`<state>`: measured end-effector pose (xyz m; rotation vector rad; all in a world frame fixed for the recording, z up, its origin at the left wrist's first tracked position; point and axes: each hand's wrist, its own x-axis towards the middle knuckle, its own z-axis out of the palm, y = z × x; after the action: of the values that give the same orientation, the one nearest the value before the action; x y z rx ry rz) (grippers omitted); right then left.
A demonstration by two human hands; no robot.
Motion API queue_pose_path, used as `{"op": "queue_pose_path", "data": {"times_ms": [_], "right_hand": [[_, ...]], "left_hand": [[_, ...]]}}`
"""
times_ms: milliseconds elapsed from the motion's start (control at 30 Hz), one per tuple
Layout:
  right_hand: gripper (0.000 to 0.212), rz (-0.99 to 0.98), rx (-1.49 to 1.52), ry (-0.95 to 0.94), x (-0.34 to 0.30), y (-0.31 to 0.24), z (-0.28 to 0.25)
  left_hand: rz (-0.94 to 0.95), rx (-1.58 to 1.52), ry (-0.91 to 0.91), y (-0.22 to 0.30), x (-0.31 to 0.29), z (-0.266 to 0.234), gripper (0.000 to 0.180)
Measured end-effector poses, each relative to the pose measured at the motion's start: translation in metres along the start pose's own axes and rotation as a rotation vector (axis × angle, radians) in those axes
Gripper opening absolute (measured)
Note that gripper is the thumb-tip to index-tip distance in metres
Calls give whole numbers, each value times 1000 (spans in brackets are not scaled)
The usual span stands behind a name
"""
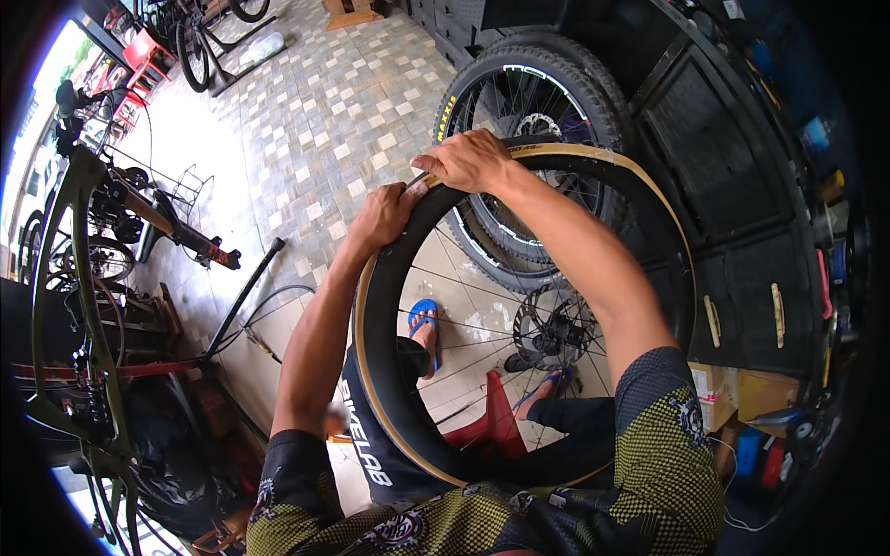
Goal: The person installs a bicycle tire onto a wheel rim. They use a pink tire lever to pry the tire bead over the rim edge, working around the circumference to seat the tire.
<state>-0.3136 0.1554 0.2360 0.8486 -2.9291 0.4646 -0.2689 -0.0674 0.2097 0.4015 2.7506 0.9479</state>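
A bicycle wheel [389, 334] with a black rim, thin spokes, a disc rotor and a tan-walled black tyre stands upright in front of me, resting against my lap. My left hand [385, 215] grips the tyre's upper left edge, thumb pressed on the bead. My right hand [471, 159] clamps over the top of the tyre just to the right of the left hand, fingers curled across it. Through the spokes I see my feet in blue sandals [424, 320] and a red stool [496, 422].
A second wheel with a knobby black tyre [547, 69] leans against dark cabinets [714, 139] behind. A green bicycle frame [65, 278] on a stand is at left, with a floor pump [243, 296] beside it. Cardboard boxes [742, 394] and bottles sit at right. Tiled floor [306, 120] stretches ahead.
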Motion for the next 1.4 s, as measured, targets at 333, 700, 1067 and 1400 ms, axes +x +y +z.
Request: {"op": "queue_pose_path", "data": {"times_ms": [333, 700, 1067, 1400], "right_hand": [[93, 75, 58, -162, 18, 4, -1], [81, 79, 271, 127, -25, 55, -15], [49, 516, 152, 140, -221, 190, -90], [55, 500, 133, 126, -204, 211, -73]], "left_hand": [[-110, -214, -155, -16, 17, 4, 56], [-104, -302, -136, -31, 18, 13, 63], [293, 200, 21, 122, 62, 21, 67], [403, 508, -131, 214, 125, 109, 75]]}}
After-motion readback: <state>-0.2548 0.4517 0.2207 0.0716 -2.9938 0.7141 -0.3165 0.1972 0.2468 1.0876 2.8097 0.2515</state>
